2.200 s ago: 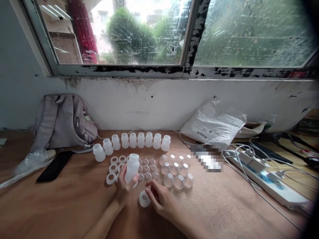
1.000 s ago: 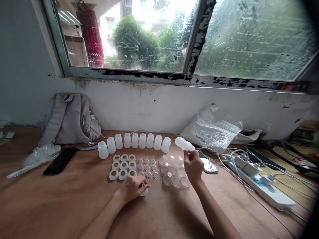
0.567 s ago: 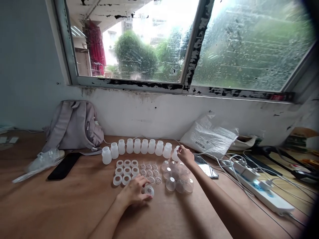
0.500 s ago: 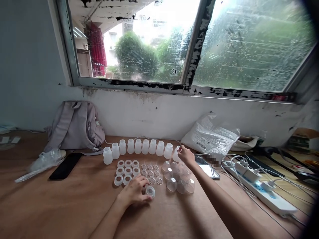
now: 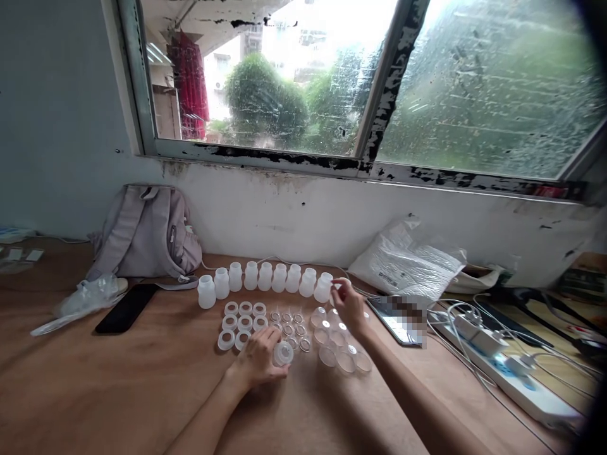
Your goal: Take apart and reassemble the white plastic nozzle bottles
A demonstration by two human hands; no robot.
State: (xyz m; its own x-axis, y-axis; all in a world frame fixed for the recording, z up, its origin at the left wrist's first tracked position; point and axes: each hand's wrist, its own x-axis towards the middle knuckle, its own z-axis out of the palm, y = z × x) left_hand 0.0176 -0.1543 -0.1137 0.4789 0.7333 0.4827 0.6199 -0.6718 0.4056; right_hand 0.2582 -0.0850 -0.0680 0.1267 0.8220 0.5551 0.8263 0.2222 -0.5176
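Observation:
My left hand (image 5: 260, 357) is closed around a translucent white screw ring (image 5: 283, 353) with a clear insert in its middle, just above or on the table. At the right end of a curved row of frosted white bottles (image 5: 279, 278), my right hand (image 5: 349, 304) has its fingers closed on the last bottle (image 5: 332, 301), which the hand mostly hides. Beside my left hand lie rows of white screw rings (image 5: 244, 322) and, right of them, thin clear rings (image 5: 288, 330). Clear domed caps (image 5: 346, 361) are grouped below my right hand.
A grey backpack (image 5: 147, 237) leans on the wall at the left, with a plastic bag (image 5: 88, 300) and a black phone (image 5: 126, 308) before it. To the right are another phone (image 5: 396, 322), a silvery mailer bag (image 5: 408, 262) and a power strip (image 5: 516, 373) with tangled cables.
My left hand has tilted and slightly raised the screw ring. My right hand has shifted slightly, still at the last bottle. The whole view has turned a little.

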